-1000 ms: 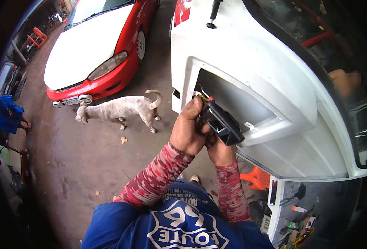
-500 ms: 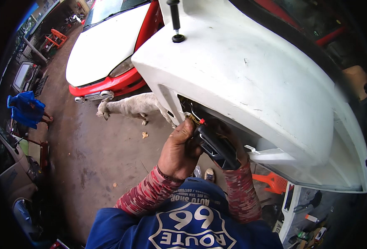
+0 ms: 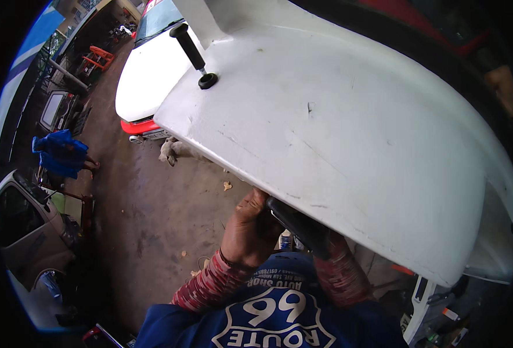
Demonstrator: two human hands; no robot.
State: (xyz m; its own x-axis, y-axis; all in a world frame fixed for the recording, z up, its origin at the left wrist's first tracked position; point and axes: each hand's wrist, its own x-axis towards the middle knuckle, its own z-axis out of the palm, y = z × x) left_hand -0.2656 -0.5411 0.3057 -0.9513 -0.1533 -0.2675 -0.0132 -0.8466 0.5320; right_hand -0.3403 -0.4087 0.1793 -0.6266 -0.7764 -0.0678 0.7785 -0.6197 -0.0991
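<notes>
A large white vehicle body panel (image 3: 349, 133), scuffed and chipped, spreads over my hands. Its lower edge runs just above them. Under that edge my left hand (image 3: 242, 232) is closed, thumb up against the panel's rim; what its fingers pinch is hidden. To its right, a black plastic housing (image 3: 300, 226) sits slanted, partly tucked beneath the panel. My right hand is mostly covered by the panel and the housing, and its red patterned sleeve (image 3: 340, 272) comes up right behind the housing. The opening in the panel's front and the wires are out of sight.
A black rod (image 3: 190, 49) sticks up from the panel's top. Beyond the panel stand a white-and-red car (image 3: 146, 87) and a dog (image 3: 175, 152). At left are a person in blue (image 3: 62, 153) and a parked van (image 3: 27, 214). Clutter (image 3: 442, 322) lies lower right.
The view has shifted over the panel, so its edge now covers the opening, the wires and most of my right hand. The black housing appears closer under the rim. The dog is mostly hidden.
</notes>
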